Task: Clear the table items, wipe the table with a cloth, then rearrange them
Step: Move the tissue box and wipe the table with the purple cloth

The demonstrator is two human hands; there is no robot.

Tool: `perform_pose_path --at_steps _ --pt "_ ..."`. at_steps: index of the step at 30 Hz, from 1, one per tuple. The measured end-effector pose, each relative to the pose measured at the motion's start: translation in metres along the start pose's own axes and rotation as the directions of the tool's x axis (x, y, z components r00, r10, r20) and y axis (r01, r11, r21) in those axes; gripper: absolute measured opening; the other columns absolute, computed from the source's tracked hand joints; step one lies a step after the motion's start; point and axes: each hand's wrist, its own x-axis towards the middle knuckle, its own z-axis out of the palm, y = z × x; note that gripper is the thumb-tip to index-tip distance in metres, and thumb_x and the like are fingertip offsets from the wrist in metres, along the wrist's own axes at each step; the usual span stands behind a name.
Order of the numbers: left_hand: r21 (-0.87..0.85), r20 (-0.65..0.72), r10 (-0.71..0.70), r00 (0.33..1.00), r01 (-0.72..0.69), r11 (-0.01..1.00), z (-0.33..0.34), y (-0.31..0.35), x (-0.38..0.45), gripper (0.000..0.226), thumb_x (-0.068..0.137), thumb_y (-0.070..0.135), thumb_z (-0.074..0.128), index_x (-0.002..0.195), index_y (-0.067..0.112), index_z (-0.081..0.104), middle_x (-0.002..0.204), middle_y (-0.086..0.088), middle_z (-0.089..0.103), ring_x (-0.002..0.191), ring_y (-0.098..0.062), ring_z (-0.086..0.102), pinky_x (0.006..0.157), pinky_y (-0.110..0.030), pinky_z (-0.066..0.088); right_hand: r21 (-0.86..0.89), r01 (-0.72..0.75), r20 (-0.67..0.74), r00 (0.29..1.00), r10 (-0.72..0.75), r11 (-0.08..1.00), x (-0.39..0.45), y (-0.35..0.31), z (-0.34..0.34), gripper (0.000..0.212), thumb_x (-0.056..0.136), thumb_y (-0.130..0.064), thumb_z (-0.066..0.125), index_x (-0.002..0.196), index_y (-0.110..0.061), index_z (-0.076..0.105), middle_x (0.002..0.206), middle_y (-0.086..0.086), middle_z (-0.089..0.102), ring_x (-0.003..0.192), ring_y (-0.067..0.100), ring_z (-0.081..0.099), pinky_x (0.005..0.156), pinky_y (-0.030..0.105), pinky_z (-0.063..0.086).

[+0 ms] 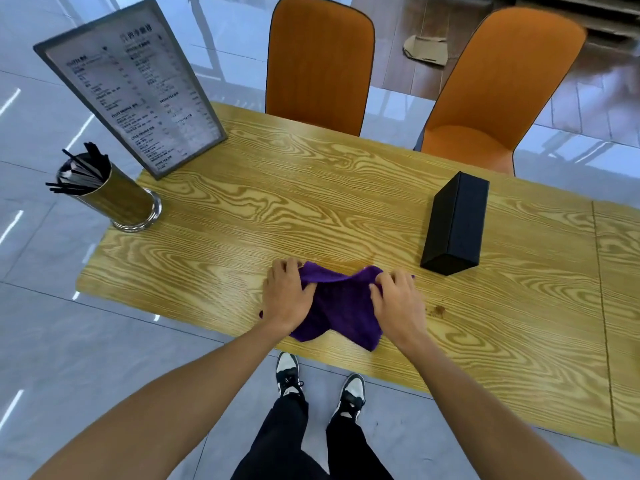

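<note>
Both hands on the purple cloth (341, 306), left hand (285, 296) and right hand (396, 301) pinching its far edge, brown stain (438, 310) just beside the right.

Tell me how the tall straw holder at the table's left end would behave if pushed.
The tall cylindrical straw holder looks apt to tip: narrow and high. Its clear base seems thick, likely adding some steadiness. The loose black straws fanning out would probably spill if it fell.

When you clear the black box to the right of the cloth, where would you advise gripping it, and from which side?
Probably from above, across the two long side faces of the black box, near its middle. It lies lengthwise on the table, narrow enough to span, with bare wood around it.
</note>
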Motion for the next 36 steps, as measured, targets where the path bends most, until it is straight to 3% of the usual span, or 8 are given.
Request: perform_pose_path --at_steps 2,5,8,11,16,24,31,36 --pt "0.115 -0.087 0.124 0.988 -0.114 0.987 0.011 -0.001 -0.007 0.045 0.091 0.035 0.063 0.128 0.012 0.050 0.122 -0.010 0.051 0.109 -0.029 0.051 0.092 -0.042 0.046 -0.062 0.030 0.093 0.995 -0.024 0.998 -0.010 -0.002 0.019 0.025 0.095 -0.028 0.065 0.112 -0.009 0.063 0.107 0.010 0.059 0.095 0.030 0.059 0.071 0.042 0.052" --pt "0.172 0.093 0.318 0.944 -0.330 0.928 0.038 -0.008 -0.019 0.041 0.099 0.034 0.048 0.137 0.017 0.047 0.131 -0.004 0.051 0.121 -0.025 0.050 0.100 -0.036 0.041 -0.108 0.062 0.321 0.947 -0.024 0.992 -0.023 -0.002 0.050 0.052 0.101 -0.036 0.053 0.145 -0.009 0.047 0.144 0.020 0.049 0.131 0.038 0.047 0.101 0.046 0.048" --pt "0.248 0.252 0.253 0.934 -0.315 0.916 0.069 -0.018 -0.027 0.061 0.105 0.034 0.039 0.157 0.010 0.019 0.157 -0.016 0.032 0.150 -0.032 0.023 0.122 -0.040 0.021 -0.136 -0.012 0.382 0.922 0.064 0.991 -0.034 -0.002 0.070 0.065 0.105 -0.042 0.041 0.157 -0.005 0.026 0.163 0.025 0.022 0.151 0.041 0.016 0.120 0.050 0.025" --pt "0.292 0.285 0.216 0.934 -0.299 0.909 0.086 -0.022 -0.024 0.066 0.107 0.036 0.028 0.158 0.005 -0.001 0.163 -0.022 0.018 0.154 -0.037 0.003 0.125 -0.046 0.008 -0.122 -0.028 0.338 0.939 0.068 0.992 -0.033 0.000 0.080 0.068 0.105 -0.044 0.038 0.158 -0.004 0.021 0.164 0.026 0.012 0.153 0.042 0.007 0.122 0.052 0.018" --pt "0.232 0.242 0.291 0.926 -0.346 0.909 0.097 -0.027 0.001 0.066 0.107 0.037 0.023 0.158 0.002 0.001 0.164 -0.023 0.012 0.154 -0.035 -0.002 0.125 -0.046 0.007 -0.037 -0.110 0.349 0.930 0.116 0.993 -0.003 0.008 0.091 0.078 0.104 -0.053 0.027 0.159 -0.005 -0.001 0.167 0.015 -0.007 0.154 0.029 -0.013 0.125 0.043 0.004" --pt "0.214 0.255 0.384 0.887 -0.439 0.873 0.092 -0.011 0.076 0.062 0.108 0.033 0.025 0.159 0.006 0.001 0.167 -0.017 0.007 0.155 -0.028 -0.003 0.126 -0.043 0.004 0.038 -0.020 0.327 0.945 0.006 0.999 0.084 0.014 0.092 0.075 0.105 -0.048 0.033 0.159 -0.004 0.004 0.168 0.013 -0.002 0.155 0.024 -0.007 0.126 0.038 0.005" --pt "0.123 0.231 0.487 0.842 -0.521 0.844 0.083 0.003 0.142 0.053 0.105 0.018 0.034 0.157 0.012 0.024 0.165 -0.009 0.021 0.155 -0.022 0.007 0.125 -0.037 0.007 0.136 0.040 0.281 0.957 -0.077 0.990 0.137 0.006 0.092 0.059 0.108 -0.025 0.038 0.159 -0.004 0.018 0.168 0.010 0.012 0.155 0.024 0.005 0.124 0.032 0.008" --pt "0.023 0.202 0.476 0.856 -0.490 0.872 0.078 0.006 0.143 0.042 0.106 0.018 0.039 0.147 0.012 0.045 0.158 -0.006 0.039 0.152 -0.023 0.021 0.124 -0.038 0.015 0.215 0.003 0.263 0.963 -0.060 0.977 0.126 0.003 0.090 0.052 0.108 -0.023 0.039 0.158 -0.010 0.028 0.167 0.004 0.019 0.154 0.020 0.010 0.124 0.030 0.013"
